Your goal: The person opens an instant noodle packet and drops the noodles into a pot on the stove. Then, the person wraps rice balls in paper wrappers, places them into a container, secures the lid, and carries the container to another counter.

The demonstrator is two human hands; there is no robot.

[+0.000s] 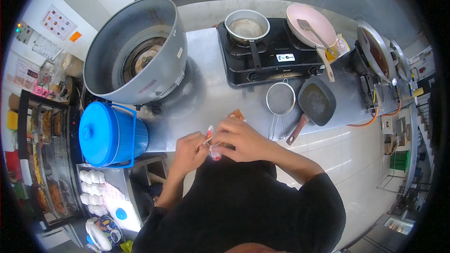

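Observation:
Close in front of my body, both hands pinch a small plastic packet [215, 154], whitish with red and orange marks. My left hand [191, 152] has its fingers closed on the packet's left side. From the right, my right hand [240, 139] grips the same packet with bent fingers, which hide much of it. What the packet contains cannot be made out. Just beyond my right hand, an orange-brown sachet [237, 114] lies on the metal counter [187, 129].
A black gas stove [274, 65] carries a saucepan [245, 27] and a pink frying pan [311, 24] with a spatula. Nearer stand a strainer [281, 99] and a dark square pan [317, 101]. At left are a large grey drum-shaped cooker [173, 65] and a blue lidded bucket [110, 133].

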